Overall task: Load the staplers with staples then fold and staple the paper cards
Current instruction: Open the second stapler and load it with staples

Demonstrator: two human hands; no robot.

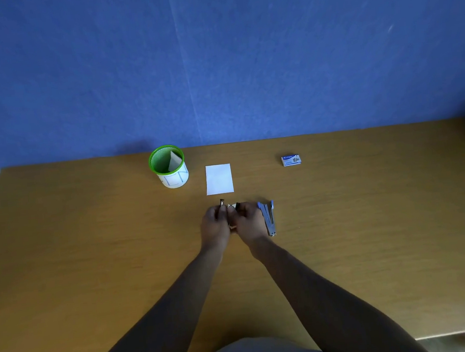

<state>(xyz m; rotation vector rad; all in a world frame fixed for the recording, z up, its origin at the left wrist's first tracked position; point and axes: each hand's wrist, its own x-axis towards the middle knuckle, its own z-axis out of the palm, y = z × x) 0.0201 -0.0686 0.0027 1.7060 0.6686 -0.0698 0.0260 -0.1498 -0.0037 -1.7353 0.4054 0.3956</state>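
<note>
Both hands meet at the middle of the wooden table (91, 260). My left hand (215, 225) and my right hand (249, 220) are closed around a small stapler (230, 207) with white and black parts; a thin metal piece sticks up above my left fingers. Most of that stapler is hidden by the fingers. A second, blue-grey stapler (269, 217) lies opened out just right of my right hand, apart from it. A white paper card (219, 179) lies flat a little beyond my hands. A small blue box of staples (291, 160) sits at the back right.
A green-rimmed mesh cup (168, 166) with a white label stands at the back left of the card, with a folded card inside. A blue wall rises behind the table. The table's front edge runs below my forearms.
</note>
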